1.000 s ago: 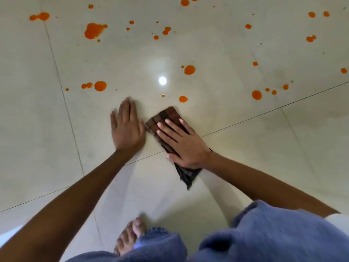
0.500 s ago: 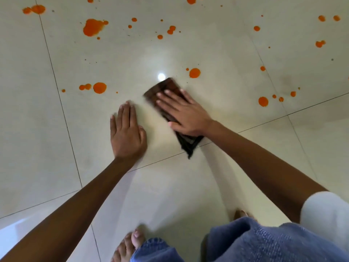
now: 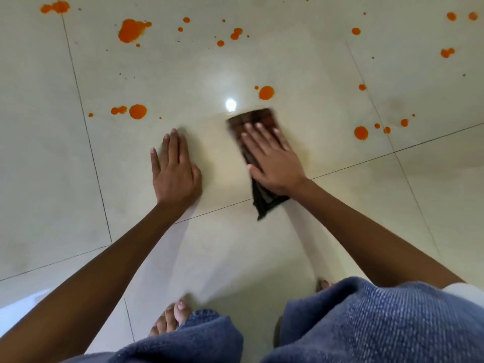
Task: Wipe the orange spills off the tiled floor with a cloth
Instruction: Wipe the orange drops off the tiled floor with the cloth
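both flat, fingers straight: left hand (image 3: pixel 174 174) on tiled floor (image 3: pixel 340 231), right hand (image 3: pixel 272 161) pressing dark cloth (image 3: pixel 258 121) near orange spills (image 3: pixel 266 92).

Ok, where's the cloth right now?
Head view, right of centre: the dark cloth lies on the floor under the right hand, just below a round orange spot; the left hand rests to its left.

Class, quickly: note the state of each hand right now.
Left hand: open, flat on the floor, holding nothing.
Right hand: open, pressing the cloth down.
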